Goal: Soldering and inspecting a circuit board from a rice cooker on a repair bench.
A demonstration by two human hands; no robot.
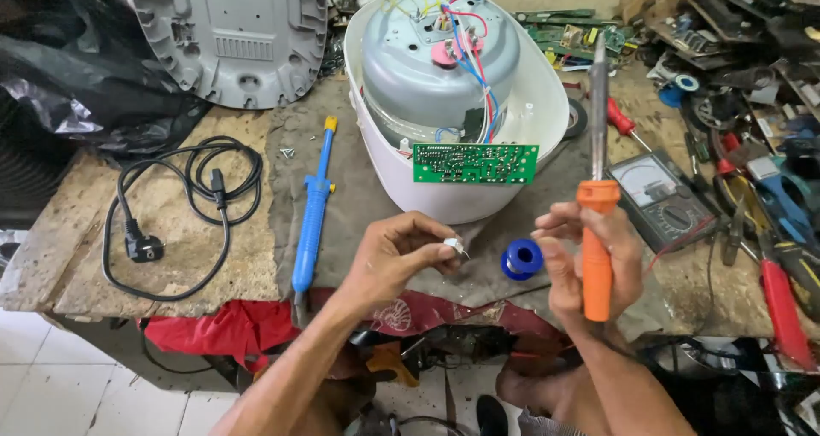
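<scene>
Right grip wraps the orange soldering iron upright; left grip pinches a small white part over the near bench. Green circuit board hangs loose, cooker open (nothing soldered yet, seemingly).

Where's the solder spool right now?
In the head view, the blue solder spool lies on the bench just right of centre, between the left hand and the right hand, in front of the opened white appliance.
</scene>
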